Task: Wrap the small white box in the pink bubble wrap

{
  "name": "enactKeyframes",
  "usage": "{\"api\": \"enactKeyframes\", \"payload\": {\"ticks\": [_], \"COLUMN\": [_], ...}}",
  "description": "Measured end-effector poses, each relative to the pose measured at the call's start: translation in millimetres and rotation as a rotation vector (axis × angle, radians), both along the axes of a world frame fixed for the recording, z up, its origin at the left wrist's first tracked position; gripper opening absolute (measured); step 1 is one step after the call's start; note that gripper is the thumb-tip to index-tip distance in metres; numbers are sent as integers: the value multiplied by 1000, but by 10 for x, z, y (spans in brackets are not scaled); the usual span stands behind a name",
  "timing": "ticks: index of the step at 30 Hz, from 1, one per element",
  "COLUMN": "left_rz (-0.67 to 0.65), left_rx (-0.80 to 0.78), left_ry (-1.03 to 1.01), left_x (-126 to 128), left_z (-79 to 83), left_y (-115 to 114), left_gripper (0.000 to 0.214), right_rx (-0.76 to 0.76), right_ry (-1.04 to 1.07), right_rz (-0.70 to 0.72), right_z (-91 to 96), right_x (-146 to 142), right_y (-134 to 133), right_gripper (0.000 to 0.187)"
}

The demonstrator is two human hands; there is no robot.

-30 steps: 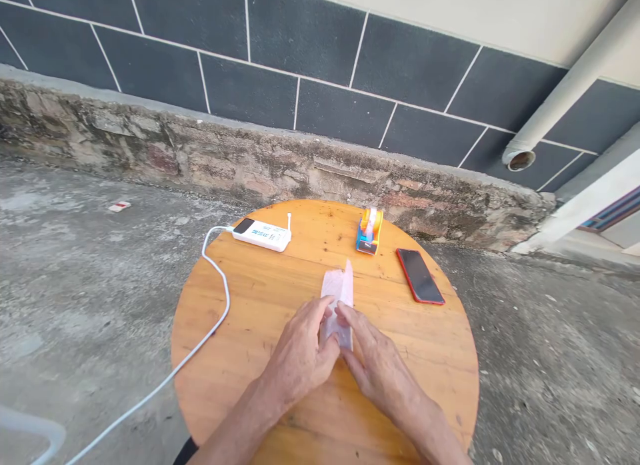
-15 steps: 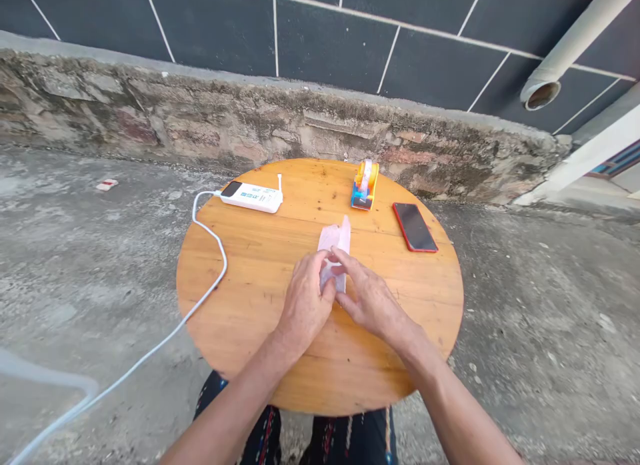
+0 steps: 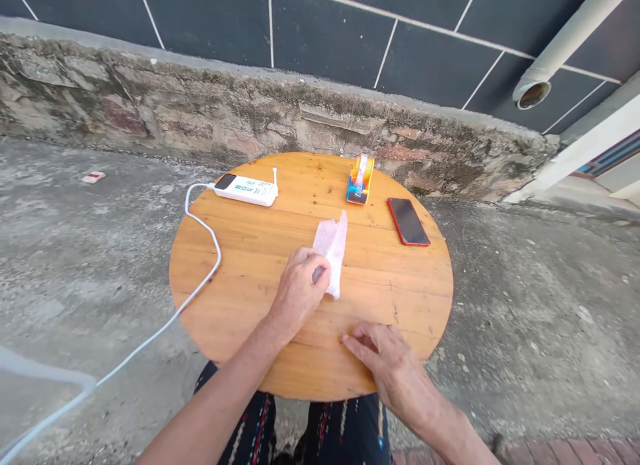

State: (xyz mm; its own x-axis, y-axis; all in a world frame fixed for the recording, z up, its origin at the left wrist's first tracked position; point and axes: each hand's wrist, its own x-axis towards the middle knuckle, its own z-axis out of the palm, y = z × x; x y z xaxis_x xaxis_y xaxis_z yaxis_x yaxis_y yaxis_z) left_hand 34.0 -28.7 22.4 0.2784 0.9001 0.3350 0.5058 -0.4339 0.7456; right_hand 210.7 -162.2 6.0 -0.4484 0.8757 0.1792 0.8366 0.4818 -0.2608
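A pinkish-white tissue [image 3: 337, 255] lies creased lengthwise on the round wooden table [image 3: 250, 265], its right-hand fold standing up to a point at the far end. At its near left side is my left hand [image 3: 303, 282], thumb and forefinger pinched together on the tissue's edge; the fingertips partly cover it. Closer to the table's front edge, my right hand [image 3: 393, 358] hovers low with its thumb and curled fingers apart, holding nothing that I can see.
Across the table's far side are a white power bank-like device [image 3: 247, 189] with a cable [image 3: 217, 245] running off left, a yellow-and-blue tape dispenser [image 3: 360, 180] and a red-edged phone [image 3: 409, 222]. Behind stands a stone-based wall [image 3: 225, 125] with a pipe [image 3: 555, 55].
My right hand has left the tissue and drawn back toward the table's near right edge. The left hand stays at the tissue, and more of the sheet shows. The view has shifted slightly.
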Motion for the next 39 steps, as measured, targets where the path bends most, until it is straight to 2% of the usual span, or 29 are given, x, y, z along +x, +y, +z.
{"api": "enactKeyframes", "payload": {"ticks": [6,9,10,12,15,17,19,21,25,29,34,39], "left_rz": [9,22,25,20,5,14,24,25,12,37,49,66], "left_rx": [15,11,9,3,5,12,21,25,21,-1,0,-31], "left_ry": [21,26,26,20,18,26,31,48,72,85,86,97], "left_x": [4,5,5,7,10,11,11,10,11,22,20,16], "left_z": [8,2,-1,-5,-8,-14,-28,-46,-66,-51,-42,-56], "left_y": [-18,-18,-16,-14,-16,-16,-10,-1,4,-5,-20,-30], "left_gripper": [17,16,17,17,16,15,14,14,13,13,12,11], "right_rx": [-18,-7,-3,-40,-250,-405,-493,-541,-573,-494,-413,-421], "right_ry": [-213,-146,-66,178,661,982,1236,1402,1540,1524,1522,1563], "right_rz": [116,153,118,-42,-367,-517,-609,-659,-726,-846,-1086,-1213], "right_z": [120,161,161,150,139,139,143,150,134,-46,-490,-841], "right_x": [-42,58,107,209,308,323,320,326,424,671,1014,1167], "right_y": [7,-107,-166,-303,-507,-597,-635,-641,-677,-828,-1067,-1167], "right_gripper": [45,45,43,37,25,19,18,20,21,20,24,32]}}
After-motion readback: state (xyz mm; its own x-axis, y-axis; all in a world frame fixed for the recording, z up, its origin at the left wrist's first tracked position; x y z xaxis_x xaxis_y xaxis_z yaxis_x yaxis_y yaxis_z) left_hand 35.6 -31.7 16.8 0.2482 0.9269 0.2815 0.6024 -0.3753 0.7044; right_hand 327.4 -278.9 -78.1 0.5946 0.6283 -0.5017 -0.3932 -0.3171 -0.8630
